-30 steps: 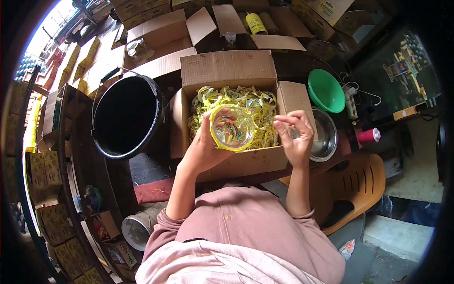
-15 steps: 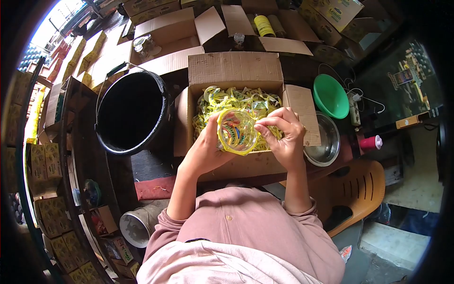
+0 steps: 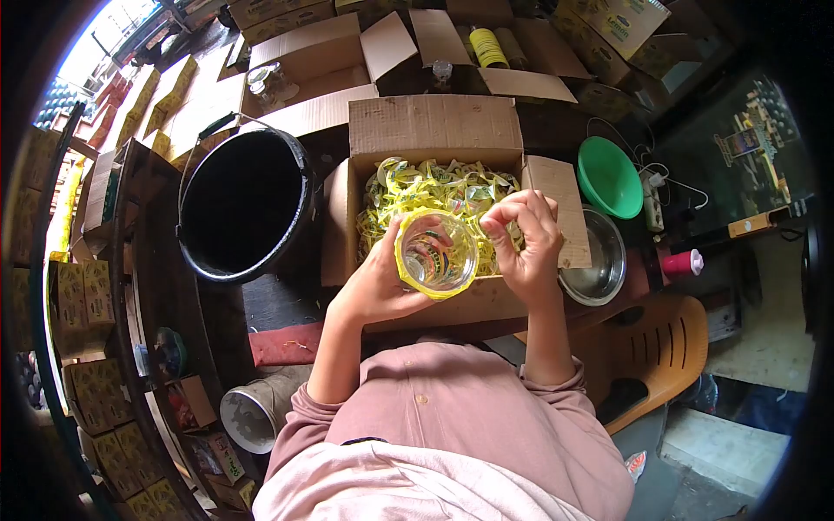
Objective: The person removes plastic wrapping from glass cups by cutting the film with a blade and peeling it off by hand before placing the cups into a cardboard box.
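Note:
My left hand is wrapped round a clear cup with a yellow printed film sleeve about it. The cup's round mouth is tilted up toward me, and coloured print shows through its wall. To its right, my right hand is raised apart from the cup with its fingers curled and thumb against them. Whatever it may hold is too small or hidden to tell. Below both hands, a cardboard box with its flaps spread is filled with crumpled yellow printed film sleeves.
A black bucket stands left of the box. On the right are a green bowl, a metal bowl, a power strip and a pink spool. An orange chair is below. More cartons line the back.
My right hand has drawn away from the cup's rim, slightly up and right. The cup in my left hand has turned, its mouth now facing me more directly.

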